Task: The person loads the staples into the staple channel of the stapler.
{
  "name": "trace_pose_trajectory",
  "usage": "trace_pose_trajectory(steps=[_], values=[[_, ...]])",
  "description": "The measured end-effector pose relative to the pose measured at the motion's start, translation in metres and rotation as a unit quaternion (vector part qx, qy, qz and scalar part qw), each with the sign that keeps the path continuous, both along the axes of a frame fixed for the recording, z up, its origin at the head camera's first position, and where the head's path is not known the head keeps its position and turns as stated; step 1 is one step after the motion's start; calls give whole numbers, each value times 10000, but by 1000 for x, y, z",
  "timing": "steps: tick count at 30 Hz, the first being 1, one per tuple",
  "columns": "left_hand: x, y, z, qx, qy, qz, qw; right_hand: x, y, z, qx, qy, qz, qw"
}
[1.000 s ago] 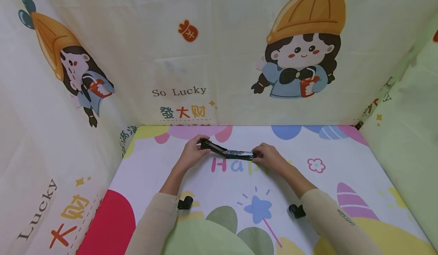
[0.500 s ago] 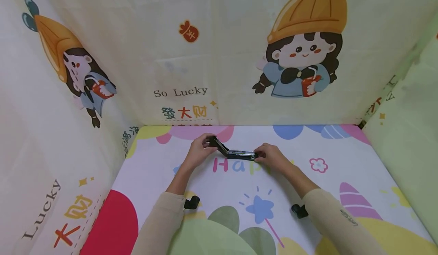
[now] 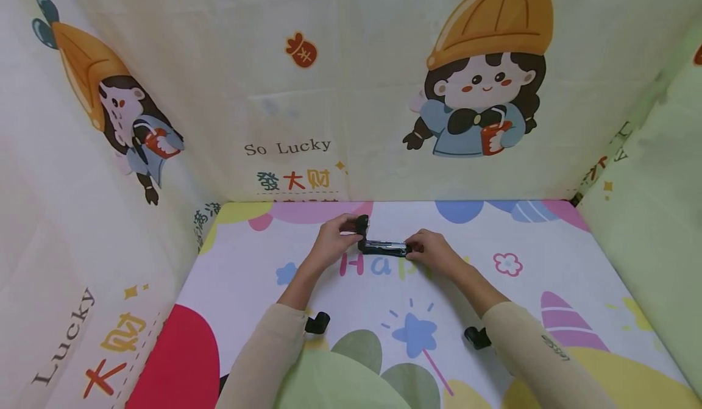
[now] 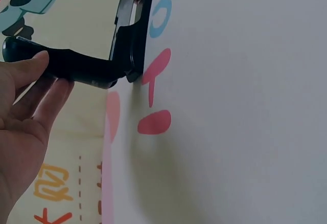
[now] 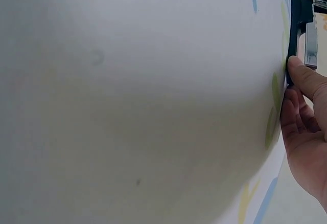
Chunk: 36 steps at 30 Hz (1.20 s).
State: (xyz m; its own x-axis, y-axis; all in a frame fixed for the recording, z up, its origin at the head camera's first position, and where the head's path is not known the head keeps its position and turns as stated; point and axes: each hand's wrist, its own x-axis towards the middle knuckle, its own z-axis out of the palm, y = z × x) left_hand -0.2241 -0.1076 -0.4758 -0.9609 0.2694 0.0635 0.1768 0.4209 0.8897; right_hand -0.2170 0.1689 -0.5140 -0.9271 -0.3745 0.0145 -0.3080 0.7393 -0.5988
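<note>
A black stapler (image 3: 384, 248) stands unfolded near the back of the table, its base along the tabletop and its top arm raised about upright at the hinge. My left hand (image 3: 336, 236) pinches the raised arm between thumb and fingers, as the left wrist view also shows with the stapler's black cover (image 4: 76, 66). At the other end, my right hand (image 3: 433, 250) pinches the tip of the base, thumb above. The metal staple channel (image 5: 311, 45) is exposed over the base in the right wrist view. Whether staples lie in it cannot be made out.
The table (image 3: 460, 299) wears a white cloth with printed shapes and lettering. Cream printed curtains (image 3: 378, 92) hang behind it and at both sides. A black wrist device (image 3: 318, 323) sticks out from the left sleeve, and another black device (image 3: 477, 337) from the right.
The left hand has swung the stapler's top arm up and to the right, from nearly flat to about upright. The right hand keeps its grip on the base's end.
</note>
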Motion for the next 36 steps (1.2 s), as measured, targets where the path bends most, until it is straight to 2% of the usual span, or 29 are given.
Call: trace_pose_trajectory(steps=[3,17,30,36], values=[[-2,5,0,-122,162,-128,9997,-1,1,0,6,2,-31,10000],[-3,21,-3,-420,492,-408,9971,-2,-2,0,-33,-111,-92,9999],[-5,42,-5,-1226,1294,-910,9798,-2,0,-2,1,-43,-128,9999],[-4,48,-2,-1708,1414,-1036,9696,-2,0,-2,23,-88,-182,9998]])
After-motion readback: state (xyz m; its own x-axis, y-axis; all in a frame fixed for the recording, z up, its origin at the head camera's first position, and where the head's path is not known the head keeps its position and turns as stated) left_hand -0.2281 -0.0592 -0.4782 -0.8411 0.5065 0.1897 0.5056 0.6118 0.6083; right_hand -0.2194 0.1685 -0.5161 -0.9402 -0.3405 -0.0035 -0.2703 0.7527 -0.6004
